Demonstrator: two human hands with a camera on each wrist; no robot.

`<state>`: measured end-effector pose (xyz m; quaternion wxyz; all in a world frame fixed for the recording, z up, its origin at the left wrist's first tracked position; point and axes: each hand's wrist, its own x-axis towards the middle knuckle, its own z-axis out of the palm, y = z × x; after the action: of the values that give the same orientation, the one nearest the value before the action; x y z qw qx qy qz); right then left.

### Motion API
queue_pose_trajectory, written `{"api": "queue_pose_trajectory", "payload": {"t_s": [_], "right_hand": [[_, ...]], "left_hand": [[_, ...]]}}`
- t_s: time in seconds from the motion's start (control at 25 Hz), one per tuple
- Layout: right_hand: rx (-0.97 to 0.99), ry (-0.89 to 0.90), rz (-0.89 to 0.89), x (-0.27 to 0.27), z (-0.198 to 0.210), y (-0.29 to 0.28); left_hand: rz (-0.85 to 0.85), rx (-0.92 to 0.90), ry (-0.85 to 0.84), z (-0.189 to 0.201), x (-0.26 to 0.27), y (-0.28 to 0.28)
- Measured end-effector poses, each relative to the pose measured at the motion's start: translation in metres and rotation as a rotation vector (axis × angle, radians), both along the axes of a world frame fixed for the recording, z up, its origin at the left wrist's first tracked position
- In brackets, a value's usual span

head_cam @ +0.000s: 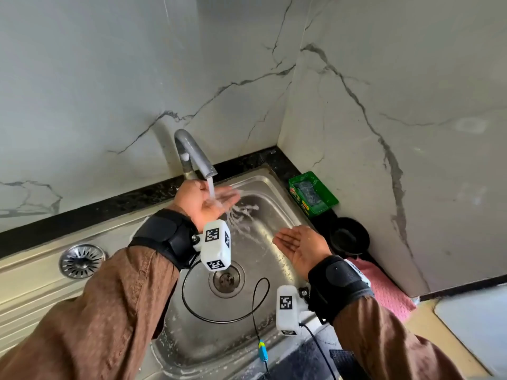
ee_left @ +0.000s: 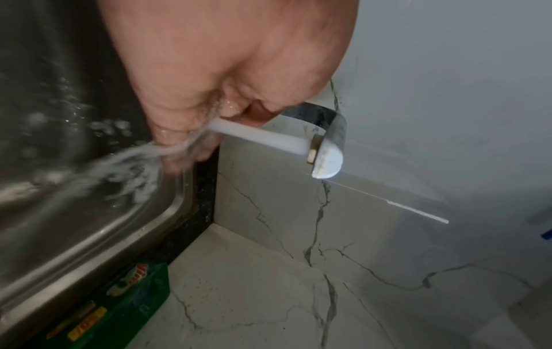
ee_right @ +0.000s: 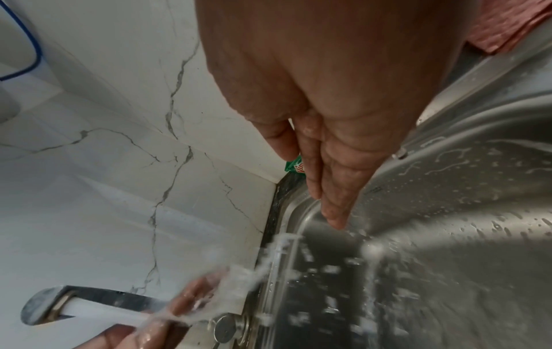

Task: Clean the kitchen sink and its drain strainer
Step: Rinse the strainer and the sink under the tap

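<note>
A steel sink (head_cam: 277, 215) sits in the corner of a marble-tiled kitchen, its drain (head_cam: 226, 279) open at the middle of the basin and its strainer (head_cam: 82, 260) lying apart on the drainboard to the left. Water (head_cam: 210, 189) runs from the tap (head_cam: 192, 153) at the far rim straight into the left hand (head_cam: 208, 200), held palm up with fingers spread and holding nothing; the stream breaks on the palm and splashes into the basin. The right hand (head_cam: 300, 248) hovers over the right side of the basin, palm up, fingers straight and close together, also holding nothing. Only the head view shows the strainer, the drain, a black bowl (head_cam: 348, 237) and a pink cloth (head_cam: 384, 292) on the counter at right. The left wrist view shows the tap's white aerator face (ee_left: 327, 160) and the stream striking the hand from close by; the green soap tray (ee_left: 131, 295) lies just beside the sink's right rim. The right wrist view alone shows the tap's base nut (ee_right: 227, 328) on the rim and droplets across the wet basin wall, with the right fingertips (ee_right: 336, 217) above it, not touching.
</note>
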<state>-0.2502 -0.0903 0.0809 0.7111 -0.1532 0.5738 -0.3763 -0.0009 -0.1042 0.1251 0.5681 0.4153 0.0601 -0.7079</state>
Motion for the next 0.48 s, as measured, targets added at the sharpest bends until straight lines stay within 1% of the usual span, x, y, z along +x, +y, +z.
{"api": "queue_pose_trajectory", "payload": {"t_s": [0.16, 0.2, 0.28, 0.4, 0.48], "right_hand": [[-0.008, -0.014, 0.032, 0.009, 0.006, -0.001], [-0.019, -0.028, 0.072, 0.018, 0.011, -0.002], [-0.032, -0.083, 0.158, 0.045, 0.019, -0.009], [-0.031, -0.163, 0.267, 0.095, 0.028, -0.023], [-0.004, -0.160, 0.317, 0.126, 0.026, -0.032]], "left_hand": [[-0.023, -0.072, -0.036, 0.008, 0.001, 0.012], [-0.025, -0.084, -0.083, 0.011, 0.002, 0.016], [-0.011, -0.044, -0.258, 0.018, 0.006, 0.030], [-0.019, 0.058, -0.448, 0.020, 0.018, 0.062], [0.020, 0.146, -0.538, 0.014, 0.031, 0.090]]}}
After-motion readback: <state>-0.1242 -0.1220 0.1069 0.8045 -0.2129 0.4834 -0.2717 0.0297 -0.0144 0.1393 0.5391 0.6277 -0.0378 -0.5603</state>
